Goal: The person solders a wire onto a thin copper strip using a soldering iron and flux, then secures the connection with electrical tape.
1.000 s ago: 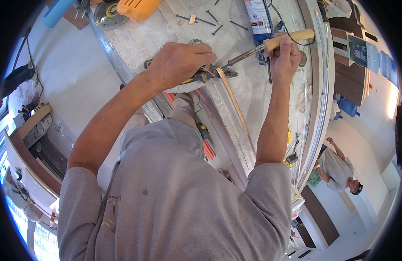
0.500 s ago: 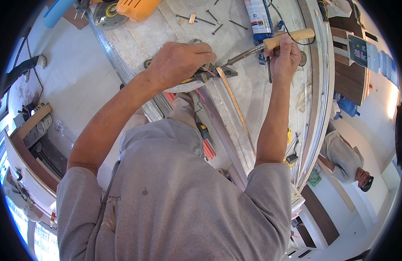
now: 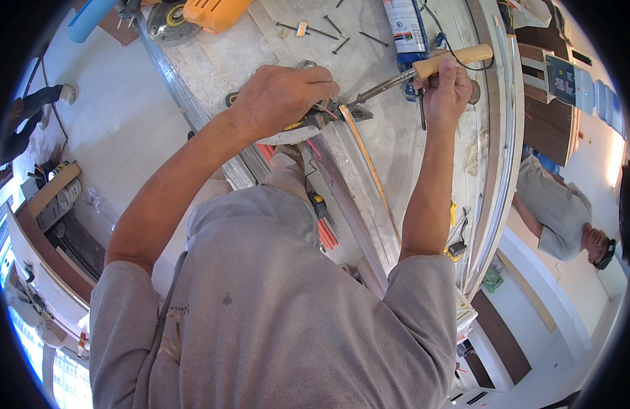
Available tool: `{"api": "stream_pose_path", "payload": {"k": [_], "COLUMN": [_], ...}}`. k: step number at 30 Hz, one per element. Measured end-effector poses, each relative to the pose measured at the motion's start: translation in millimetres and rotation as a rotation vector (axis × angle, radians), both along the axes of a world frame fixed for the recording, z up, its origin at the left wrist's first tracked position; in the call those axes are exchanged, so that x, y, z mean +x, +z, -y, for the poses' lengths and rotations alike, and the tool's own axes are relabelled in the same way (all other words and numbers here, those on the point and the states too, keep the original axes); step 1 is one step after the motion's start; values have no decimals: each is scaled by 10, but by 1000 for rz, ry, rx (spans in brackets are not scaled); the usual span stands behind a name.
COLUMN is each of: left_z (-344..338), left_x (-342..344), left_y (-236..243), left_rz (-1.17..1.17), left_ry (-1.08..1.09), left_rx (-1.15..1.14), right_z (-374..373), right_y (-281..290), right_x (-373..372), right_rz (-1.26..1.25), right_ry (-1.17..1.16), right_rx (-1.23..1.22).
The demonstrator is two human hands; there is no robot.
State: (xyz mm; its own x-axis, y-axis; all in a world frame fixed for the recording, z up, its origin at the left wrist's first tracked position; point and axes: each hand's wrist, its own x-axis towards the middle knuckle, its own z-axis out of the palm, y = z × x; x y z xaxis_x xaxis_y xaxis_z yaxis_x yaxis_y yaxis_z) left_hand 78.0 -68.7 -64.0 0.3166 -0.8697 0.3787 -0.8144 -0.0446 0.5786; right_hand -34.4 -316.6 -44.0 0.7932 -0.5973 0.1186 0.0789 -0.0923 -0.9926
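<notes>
My right hand is closed on a soldering iron with a wooden handle. Its metal tip points left and meets, or nearly meets, the end of a narrow orange-and-white strip, perhaps an LED strip. That end rests over the dark jaws of a pair of pliers lying on the bench. My left hand is above the pliers' handles, thumb and fingers pinched on a thin reddish wire that runs to the strip's end. Beneath this hand is a pale curved edge, mostly hidden.
Several dark screws lie on the bench. Beyond my right hand is a blue-and-white tube. An orange tool and a cutting disc are at the far left. A person in grey stands at right.
My hands, the soldering iron and the strip hold almost still. At right the person in grey has shifted; at left another person's legs have moved.
</notes>
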Motion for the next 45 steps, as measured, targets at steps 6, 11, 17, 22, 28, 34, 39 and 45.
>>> {"api": "stream_pose_path", "payload": {"k": [6, 11, 17, 22, 28, 34, 39, 45], "left_z": [2, 1, 14, 20, 9, 6, 5, 7], "left_x": [-4, 4, 6, -4, -6, 4, -1, -5], "left_y": [5, 8, -35, -26, 2, 1, -2, -18], "left_rz": [-2, -9, -58, -62, -22, 1, 18, 22], "left_ry": [2, 1, 36, 44, 17, 2, -2, -1], "left_rx": [14, 15, 16, -6, 5, -10, -21, -38], "right_z": [-1, -4, -8, 65, 13, -8, -2, -15], "right_y": [0, 9, 6, -12, 4, 0, -6, 3], "right_x": [-2, 2, 4, -25, -2, 10, 3, -1], "right_rz": [-11, 10, 14, -12, 0, 4, 1, 4], "right_ry": [-15, 9, 4, 67, 39, -10, -14, -11], "right_rx": [-3, 10, 21, -12, -5, 16, 17, 18]}}
